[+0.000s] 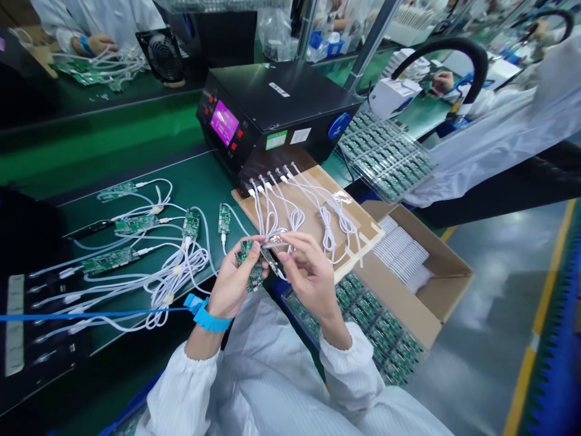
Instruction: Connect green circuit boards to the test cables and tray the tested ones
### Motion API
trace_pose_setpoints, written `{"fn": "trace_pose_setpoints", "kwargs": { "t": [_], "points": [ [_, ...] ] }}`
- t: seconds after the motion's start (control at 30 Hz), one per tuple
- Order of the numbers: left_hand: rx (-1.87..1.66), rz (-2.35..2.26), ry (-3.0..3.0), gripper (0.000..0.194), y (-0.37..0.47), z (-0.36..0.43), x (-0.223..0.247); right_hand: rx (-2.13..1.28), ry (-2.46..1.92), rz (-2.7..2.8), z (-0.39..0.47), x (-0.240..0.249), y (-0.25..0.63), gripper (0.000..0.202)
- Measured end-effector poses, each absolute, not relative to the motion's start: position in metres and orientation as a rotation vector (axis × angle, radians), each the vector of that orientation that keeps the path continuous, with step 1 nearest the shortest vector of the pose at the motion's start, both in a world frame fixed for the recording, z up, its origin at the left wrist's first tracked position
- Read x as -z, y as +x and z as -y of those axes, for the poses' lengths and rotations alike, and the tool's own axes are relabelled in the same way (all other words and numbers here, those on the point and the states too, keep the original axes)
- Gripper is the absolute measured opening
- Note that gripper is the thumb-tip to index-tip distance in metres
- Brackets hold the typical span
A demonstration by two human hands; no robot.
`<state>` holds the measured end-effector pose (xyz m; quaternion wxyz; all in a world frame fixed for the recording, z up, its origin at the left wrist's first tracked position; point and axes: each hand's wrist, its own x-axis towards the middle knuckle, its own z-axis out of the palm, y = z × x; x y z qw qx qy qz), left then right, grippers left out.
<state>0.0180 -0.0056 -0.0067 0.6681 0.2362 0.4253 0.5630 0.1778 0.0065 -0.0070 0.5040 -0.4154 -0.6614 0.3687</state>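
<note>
My left hand (236, 272), with a blue wrist strap (209, 315) above it, is closed on a green circuit board (249, 261). Close beside it my right hand (311, 269) pinches a thin silvery-white piece whose kind I cannot make out, held against the boards between both hands. A second narrow board (271, 260) sits between the fingers, partly hidden. Just left of my hands lies a single board (224, 219) plugged into a white cable. Behind them, coiled white cables (295, 218) run from the front of a black tester box (281, 103) with a lit magenta screen.
More cabled circuit boards (136, 224) and tangled white cables (175, 272) lie on the green table at left. A cardboard box (447, 278) of white pieces stands at right, near a tray of boards (381, 333) below. Another board tray (385, 157) is behind. Co-workers sit at neighbouring benches.
</note>
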Motion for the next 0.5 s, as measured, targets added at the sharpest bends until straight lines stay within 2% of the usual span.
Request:
{"fn": "trace_pose_setpoints", "kwargs": {
  "t": [0.13,0.27,0.5],
  "points": [
    [-1.304,-0.995,0.419,0.041,0.015,0.002,0.006,-0.691,-1.161,1.853,0.001,0.013,0.202,0.015],
    [-1.344,-0.971,0.327,0.04,0.015,0.0,0.005,-0.578,-1.217,2.121,0.01,0.027,0.211,0.02],
    [-1.356,-0.993,0.364,0.04,0.019,-0.002,0.004,-0.497,-1.205,2.16,0.012,0.045,0.203,0.019]
  ]
}}
